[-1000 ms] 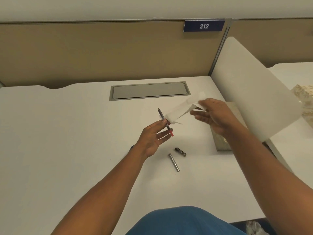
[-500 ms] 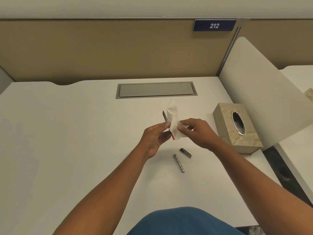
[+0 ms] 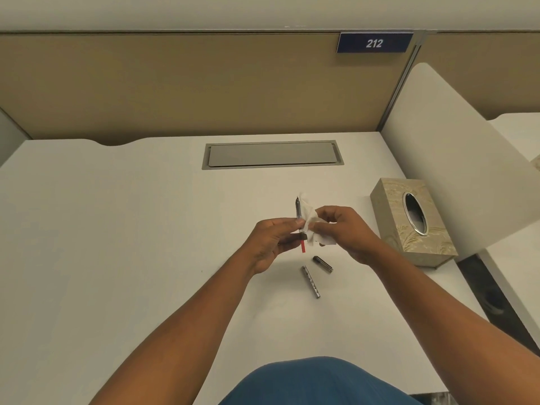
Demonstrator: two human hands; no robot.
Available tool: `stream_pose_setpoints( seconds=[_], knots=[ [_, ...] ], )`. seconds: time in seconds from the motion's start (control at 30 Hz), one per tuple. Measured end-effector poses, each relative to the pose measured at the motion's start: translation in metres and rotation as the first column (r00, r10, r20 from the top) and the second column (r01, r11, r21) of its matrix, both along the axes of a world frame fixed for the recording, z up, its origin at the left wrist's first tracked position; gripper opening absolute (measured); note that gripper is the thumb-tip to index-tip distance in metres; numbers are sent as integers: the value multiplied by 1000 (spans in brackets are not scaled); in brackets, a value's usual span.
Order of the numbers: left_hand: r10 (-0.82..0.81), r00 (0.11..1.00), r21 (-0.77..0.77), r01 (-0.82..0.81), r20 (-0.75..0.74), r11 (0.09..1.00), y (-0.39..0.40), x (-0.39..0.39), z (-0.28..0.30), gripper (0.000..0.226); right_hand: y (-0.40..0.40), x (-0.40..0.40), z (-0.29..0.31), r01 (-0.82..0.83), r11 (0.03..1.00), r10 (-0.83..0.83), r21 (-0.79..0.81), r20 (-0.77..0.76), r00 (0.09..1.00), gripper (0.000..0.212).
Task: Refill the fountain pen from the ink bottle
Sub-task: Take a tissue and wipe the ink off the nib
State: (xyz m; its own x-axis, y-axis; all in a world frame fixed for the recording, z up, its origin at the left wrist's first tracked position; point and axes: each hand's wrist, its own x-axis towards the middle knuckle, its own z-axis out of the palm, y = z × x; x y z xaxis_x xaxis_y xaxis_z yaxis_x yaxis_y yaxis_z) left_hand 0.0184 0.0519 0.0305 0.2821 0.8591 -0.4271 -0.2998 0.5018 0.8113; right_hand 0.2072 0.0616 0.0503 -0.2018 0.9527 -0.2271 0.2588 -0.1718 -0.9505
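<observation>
Head view, left hand: we see our left hand (image 3: 273,241) above the middle of the white desk (image 3: 117,229), thumb and fingers pinched round the fountain pen section (image 3: 299,217).
Head view, pen: we hold it nearly upright, nib end pointing away from us, with a red converter end (image 3: 303,246) sticking out below our fingers.
Head view, right hand: our right hand (image 3: 344,229) is just beside the left, its fingers curled round a crumpled white tissue (image 3: 311,226) that presses against the pen's right side.
Head view, loose parts: on the desk just below the hands lie a silver barrel (image 3: 311,281) and a short dark cap (image 3: 322,263), near each other but apart.
Head view, right side: a beige tissue box (image 3: 409,229) stands by the white side divider (image 3: 455,159).
Head view, far side: we see a grey cable hatch (image 3: 273,154) set in the desk, and a blue "212" plate (image 3: 374,42) on the tan partition.
</observation>
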Motion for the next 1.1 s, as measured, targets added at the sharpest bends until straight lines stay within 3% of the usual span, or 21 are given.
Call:
stream_pose_setpoints(
  seconds=[0.2,0.43,0.6,0.67,0.8,0.9,0.97,1.1],
  knots=[
    [23,997,47,-20,-73,999,2,-3,2,18,9,7,0,108,983,-125,-151,-107,986,7],
    [-68,987,63,77,-147,995,3,-15,3,18,15,10,8,38,968,-71,-248,-125,990,6],
    [-151,977,54,160,-154,986,0,-15,3,17,16,9,5,-12,954,-50,-298,-200,979,32],
    [-170,975,44,178,-144,983,0,-16,2,16,16,8,3,-29,950,-53,-312,-252,966,32],
    [-169,974,40,177,-151,983,-1,-18,2,17,18,6,1,9,936,-161,-352,-404,901,19],
    [-148,978,34,155,-150,987,0,-19,0,19,19,9,-1,-69,909,-210,-412,-593,777,33],
    [-130,981,32,136,-144,990,0,-20,-2,22,17,12,0,-156,910,-148,-384,-654,742,42],
    [-117,982,37,124,-146,992,-1,-22,-3,25,13,10,0,-231,941,49,-247,-576,816,41]
  ],
)
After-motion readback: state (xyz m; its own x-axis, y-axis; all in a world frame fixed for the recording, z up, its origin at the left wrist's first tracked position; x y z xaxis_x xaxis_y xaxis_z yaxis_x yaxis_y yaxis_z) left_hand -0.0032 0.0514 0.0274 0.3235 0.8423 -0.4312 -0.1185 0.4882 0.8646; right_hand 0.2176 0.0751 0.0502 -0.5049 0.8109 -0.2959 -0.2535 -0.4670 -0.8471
